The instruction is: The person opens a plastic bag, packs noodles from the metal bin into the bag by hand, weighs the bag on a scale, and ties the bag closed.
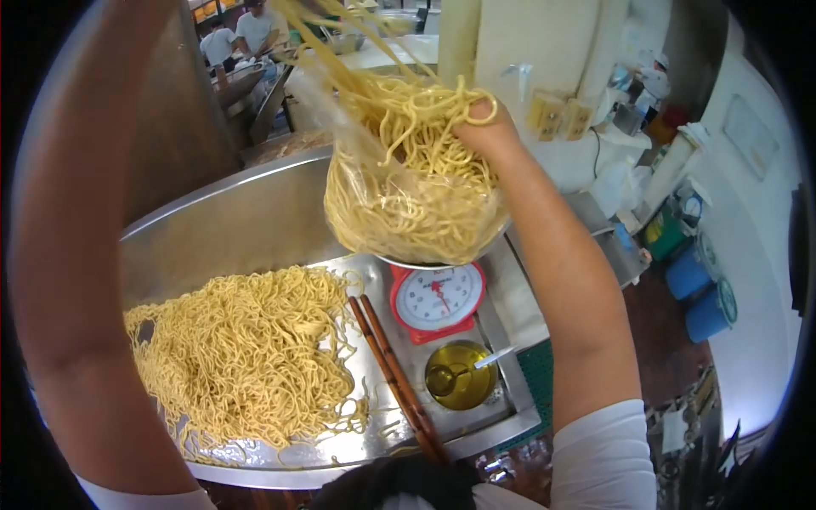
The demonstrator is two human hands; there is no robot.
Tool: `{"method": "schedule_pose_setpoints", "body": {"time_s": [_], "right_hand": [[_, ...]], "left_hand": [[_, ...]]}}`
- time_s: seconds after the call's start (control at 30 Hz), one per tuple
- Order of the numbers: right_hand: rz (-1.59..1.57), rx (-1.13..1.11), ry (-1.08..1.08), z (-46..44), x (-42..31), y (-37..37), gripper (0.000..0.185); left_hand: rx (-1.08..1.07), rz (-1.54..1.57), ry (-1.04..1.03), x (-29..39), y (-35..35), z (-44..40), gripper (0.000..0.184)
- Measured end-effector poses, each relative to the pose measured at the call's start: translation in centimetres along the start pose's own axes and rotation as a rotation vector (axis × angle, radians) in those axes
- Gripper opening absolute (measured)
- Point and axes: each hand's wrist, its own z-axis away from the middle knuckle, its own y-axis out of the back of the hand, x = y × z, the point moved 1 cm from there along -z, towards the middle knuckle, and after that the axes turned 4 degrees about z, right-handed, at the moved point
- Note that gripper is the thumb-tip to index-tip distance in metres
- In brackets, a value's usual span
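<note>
A clear plastic bag (408, 204) full of yellow noodles rests on the pan of a red dial scale (439, 297). My right hand (486, 127) is at the bag's upper right, its fingers closed among noodles and partly covered by them. My left arm reaches up along the left side, and its hand is beyond the top edge. Blurred strands stretch from the bag up to the top of the view. A large heap of noodles (246, 357) lies on the metal tray (229, 204), left of the scale.
Two long brown sticks (395, 374) lie beside the heap. A bowl of yellow oil (461, 374) with a ladle stands below the scale. People in white (255, 30) are at the back left, another person (654, 78) at the right. Blue bins (710, 310) stand on the floor at right.
</note>
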Motion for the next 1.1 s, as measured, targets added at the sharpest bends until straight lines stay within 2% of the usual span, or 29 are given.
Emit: {"method": "schedule_pose_setpoints", "body": {"time_s": [0.27,0.43,0.47,0.57,0.67,0.77,0.87,0.93,0.97,1.0,1.03,1.1], "right_hand": [[0.392,-0.009,0.002,1.3,-2.7,1.3,0.027],[0.505,-0.163,-0.064,-1.9,-1.7,0.8,0.030],[0.510,-0.217,-0.081,-1.9,-1.5,0.8,0.030],[0.500,-0.176,-0.076,-0.6,-2.7,2.3,0.028],[0.759,-0.167,0.183,-4.1,-0.1,-0.4,0.030],[0.690,-0.234,0.148,-2.8,-1.5,1.7,0.032],[0.680,-0.329,0.135,-1.8,-2.7,3.7,0.035],[0.673,-0.345,0.172,-1.6,-3.0,4.6,0.036],[0.671,-0.354,0.191,-1.5,-3.0,5.0,0.036],[0.651,-0.366,0.187,-1.4,-3.0,5.1,0.036],[0.629,-0.377,0.186,-1.2,-3.0,5.2,0.036],[0.653,-0.418,0.190,-0.8,-3.7,5.3,0.033]], "left_hand": [[0.234,-0.090,-0.121,12.6,24.4,3.6,0.021],[0.416,-0.178,-0.113,20.1,39.7,7.1,0.021],[0.443,-0.196,-0.111,21.5,42.1,7.8,0.021],[0.538,-0.241,-0.099,24.9,48.0,9.3,0.021],[0.614,-0.270,-0.094,27.3,52.3,10.7,0.021],[0.669,-0.280,-0.077,28.3,55.2,12.1,0.022],[0.693,-0.274,-0.016,27.5,57.2,13.9,0.022],[0.638,-0.248,0.111,23.8,58.1,16.2,0.022],[0.348,-0.209,0.237,20.9,58.0,18.3,0.022],[0.511,-0.281,0.290,16.9,55.3,20.4,0.019],[0.031,-0.138,0.630,12.8,48.9,23.4,0.013],[0.306,-0.608,0.670,6.5,49.0,27.0,0.014]]}}
